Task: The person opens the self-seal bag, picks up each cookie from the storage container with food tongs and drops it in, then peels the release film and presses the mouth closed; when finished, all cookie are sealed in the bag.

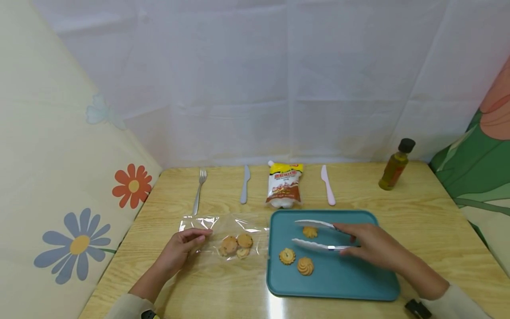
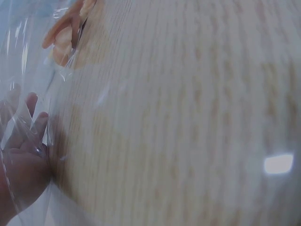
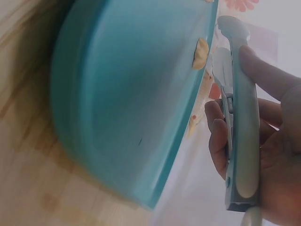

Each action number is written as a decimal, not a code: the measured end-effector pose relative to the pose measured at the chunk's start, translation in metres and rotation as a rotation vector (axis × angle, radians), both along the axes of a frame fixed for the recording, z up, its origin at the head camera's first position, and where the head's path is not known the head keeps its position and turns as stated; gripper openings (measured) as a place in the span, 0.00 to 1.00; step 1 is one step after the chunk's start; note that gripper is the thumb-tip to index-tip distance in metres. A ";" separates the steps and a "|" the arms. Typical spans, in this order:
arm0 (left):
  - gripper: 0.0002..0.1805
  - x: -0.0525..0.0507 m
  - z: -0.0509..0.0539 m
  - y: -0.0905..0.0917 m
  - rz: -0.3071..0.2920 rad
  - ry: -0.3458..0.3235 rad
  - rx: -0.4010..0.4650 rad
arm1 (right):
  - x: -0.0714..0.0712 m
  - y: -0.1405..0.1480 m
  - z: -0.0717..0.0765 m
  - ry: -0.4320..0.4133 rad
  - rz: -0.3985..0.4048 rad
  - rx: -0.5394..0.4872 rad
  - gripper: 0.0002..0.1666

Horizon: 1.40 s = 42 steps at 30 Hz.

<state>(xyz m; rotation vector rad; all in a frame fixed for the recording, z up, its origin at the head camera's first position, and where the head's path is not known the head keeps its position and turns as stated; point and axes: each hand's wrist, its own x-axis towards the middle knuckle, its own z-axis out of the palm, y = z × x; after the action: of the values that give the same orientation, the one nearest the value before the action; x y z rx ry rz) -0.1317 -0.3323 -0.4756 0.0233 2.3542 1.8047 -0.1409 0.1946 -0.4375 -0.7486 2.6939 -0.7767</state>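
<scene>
My left hand (image 1: 181,250) is at the near left part of a clear plastic bag (image 1: 259,223), thumb and fingers pinching its film. In the left wrist view the film stretches across the left hand (image 2: 26,160). Several round cookies (image 1: 229,245) lie inside the bag. My right hand (image 1: 372,246) holds a pair of tongs (image 1: 318,246) over the teal tray (image 1: 338,285). The tongs' arms are spread, either side of a flower-shaped cookie (image 1: 310,232). Nearer me on the tray lie a ring-edged cookie (image 1: 287,256) and a swirled cookie (image 1: 305,266).
Along the back of the table lie a fork (image 1: 199,190), a grey knife (image 1: 245,185), a printed spouted pouch (image 1: 284,185) and a pink knife (image 1: 328,185). An oil bottle (image 1: 394,166) stands at the back right. Cloth walls (image 1: 247,88) border the table.
</scene>
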 end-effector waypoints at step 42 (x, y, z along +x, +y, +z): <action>0.18 0.002 0.004 0.001 -0.005 0.016 0.019 | -0.003 0.017 -0.003 0.035 -0.032 0.027 0.39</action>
<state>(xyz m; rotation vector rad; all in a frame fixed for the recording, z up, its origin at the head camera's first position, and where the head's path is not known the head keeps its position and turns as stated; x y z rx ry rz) -0.1301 -0.3313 -0.4720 0.0461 2.3460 1.8311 -0.1437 0.2121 -0.4410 -0.7215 2.7482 -0.7392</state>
